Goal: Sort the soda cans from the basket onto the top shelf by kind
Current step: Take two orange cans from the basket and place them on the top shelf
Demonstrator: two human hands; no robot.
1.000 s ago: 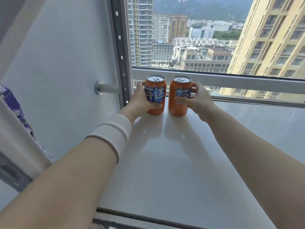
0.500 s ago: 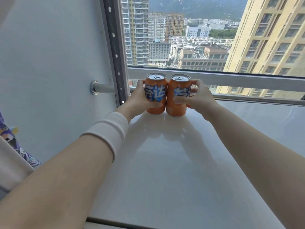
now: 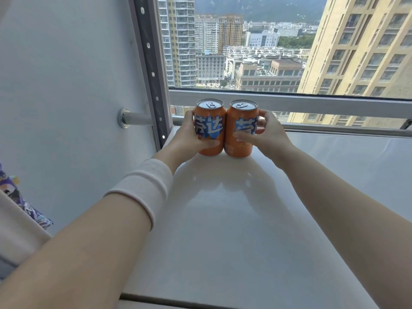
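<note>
White shelf (image 3: 223, 219), rail (image 3: 312, 103) just behind fingers. Left hand (image 3: 189, 139) curled round left can (image 3: 209, 122), right hand (image 3: 269, 134) round right can (image 3: 242, 130); cans touching.

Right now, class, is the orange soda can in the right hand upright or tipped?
Upright: the right orange soda can stands on its base on the white shelf, silver lid up, beside the left orange soda can.

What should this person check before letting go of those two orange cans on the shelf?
1. Left can and right can upright: ok.
2. Same kind, both orange with blue labels: ok.
3. Sides touching: ok.
4. Left hand and right hand each grip one can: ok.
5. Bases flat on the shelf: cannot tell, a thumb covers part.
6. Room behind them: cannot tell.
</note>
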